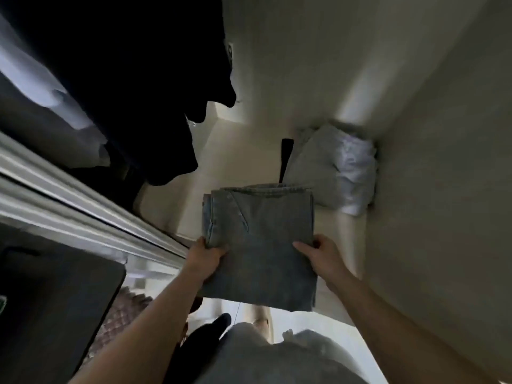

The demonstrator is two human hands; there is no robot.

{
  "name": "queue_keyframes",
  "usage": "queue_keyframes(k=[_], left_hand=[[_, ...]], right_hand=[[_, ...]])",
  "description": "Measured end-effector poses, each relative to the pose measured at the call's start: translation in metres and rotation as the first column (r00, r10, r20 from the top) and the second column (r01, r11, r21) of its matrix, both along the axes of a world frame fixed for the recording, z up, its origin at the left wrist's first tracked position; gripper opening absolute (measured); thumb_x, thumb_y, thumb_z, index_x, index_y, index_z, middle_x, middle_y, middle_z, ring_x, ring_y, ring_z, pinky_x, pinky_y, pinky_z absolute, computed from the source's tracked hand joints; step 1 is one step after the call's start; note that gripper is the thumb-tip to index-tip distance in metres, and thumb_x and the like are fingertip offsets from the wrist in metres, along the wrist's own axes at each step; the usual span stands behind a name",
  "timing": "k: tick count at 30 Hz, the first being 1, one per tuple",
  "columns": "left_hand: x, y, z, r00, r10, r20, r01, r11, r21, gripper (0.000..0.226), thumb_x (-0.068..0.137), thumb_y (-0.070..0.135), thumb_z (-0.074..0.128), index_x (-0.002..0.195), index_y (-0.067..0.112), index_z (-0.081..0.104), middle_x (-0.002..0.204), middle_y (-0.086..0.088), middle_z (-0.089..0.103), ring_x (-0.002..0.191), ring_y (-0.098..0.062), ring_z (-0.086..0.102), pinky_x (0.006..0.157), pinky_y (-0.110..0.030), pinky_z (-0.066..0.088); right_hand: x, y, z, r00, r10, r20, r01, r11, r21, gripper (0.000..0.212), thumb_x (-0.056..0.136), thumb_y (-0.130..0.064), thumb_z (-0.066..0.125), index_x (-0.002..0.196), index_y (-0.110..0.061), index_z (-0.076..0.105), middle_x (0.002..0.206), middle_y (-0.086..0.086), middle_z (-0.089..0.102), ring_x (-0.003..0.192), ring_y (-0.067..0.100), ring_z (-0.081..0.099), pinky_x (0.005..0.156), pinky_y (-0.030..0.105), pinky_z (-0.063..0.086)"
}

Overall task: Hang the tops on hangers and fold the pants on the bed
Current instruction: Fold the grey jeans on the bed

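A folded pair of blue jeans (260, 245) is held out in front of me inside a pale wardrobe compartment. My left hand (206, 254) grips its left edge, thumb on top. My right hand (318, 254) grips the right edge the same way. Beyond the jeans, a stack of folded light grey and white clothes (335, 170) lies in the back corner of the compartment floor (340, 234). Dark tops (144, 84) hang at the upper left, with lighter tops (41, 106) beside them.
A narrow black object (285, 156) stands against the stack's left side. The wardrobe's sliding-door track (83, 206) runs diagonally at the left. The side wall (443, 189) closes the right. A dark surface (50, 309) lies at the lower left.
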State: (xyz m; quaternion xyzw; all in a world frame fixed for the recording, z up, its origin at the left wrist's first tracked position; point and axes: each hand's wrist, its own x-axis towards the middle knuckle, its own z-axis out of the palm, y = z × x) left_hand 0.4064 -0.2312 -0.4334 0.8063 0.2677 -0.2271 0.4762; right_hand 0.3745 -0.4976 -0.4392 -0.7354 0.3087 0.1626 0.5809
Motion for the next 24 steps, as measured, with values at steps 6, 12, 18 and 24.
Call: queue_keyframes(k=[6, 12, 18, 24], left_hand=[[0.058, 0.010, -0.049, 0.998, -0.053, -0.041, 0.054, 0.998, 0.027, 0.050, 0.085, 0.026, 0.078, 0.127, 0.006, 0.060, 0.125, -0.015, 0.066, 0.112, -0.034, 0.062, 0.095, -0.042, 0.051], [0.088, 0.008, -0.087, 0.995, -0.099, 0.012, 0.096, 0.986, 0.137, 0.050, 0.088, 0.032, 0.073, 0.129, 0.008, 0.056, 0.126, -0.013, 0.063, 0.116, -0.037, 0.059, 0.092, -0.039, 0.047], [0.068, 0.004, -0.091, 0.924, -0.339, 0.177, 0.214, 0.842, 0.495, 0.084, 0.085, 0.041, 0.070, 0.154, 0.025, 0.025, 0.160, -0.005, 0.030, 0.145, -0.034, 0.026, 0.114, -0.057, 0.027], [0.013, -0.009, -0.089, 0.562, -0.795, 0.227, 0.512, 0.550, 0.659, 0.083, 0.083, 0.059, 0.062, 0.154, 0.032, 0.031, 0.166, -0.006, 0.016, 0.151, -0.034, 0.015, 0.118, -0.057, 0.019]], right_hand=[[0.045, 0.011, -0.047, 0.997, -0.057, -0.050, 0.055, 0.998, -0.035, 0.025, 0.089, -0.018, 0.075, 0.101, 0.001, 0.064, 0.086, 0.006, 0.067, 0.073, 0.018, 0.063, 0.052, 0.019, 0.046], [0.069, 0.018, -0.088, 0.994, -0.091, -0.069, 0.081, 0.988, -0.132, 0.020, 0.094, -0.017, 0.068, 0.109, -0.005, 0.065, 0.103, 0.010, 0.067, 0.097, 0.029, 0.064, 0.089, 0.043, 0.053], [0.034, 0.026, -0.093, 1.000, 0.020, 0.017, -0.017, 0.985, -0.170, 0.079, 0.090, -0.022, 0.070, 0.156, -0.019, 0.026, 0.147, 0.007, 0.045, 0.132, 0.028, 0.046, 0.112, 0.048, 0.039], [-0.017, 0.043, -0.089, 0.834, 0.535, 0.140, -0.359, 0.716, -0.598, 0.100, 0.076, -0.063, 0.062, 0.159, -0.033, 0.015, 0.167, 0.009, 0.008, 0.150, 0.038, 0.017, 0.112, 0.059, 0.030]])
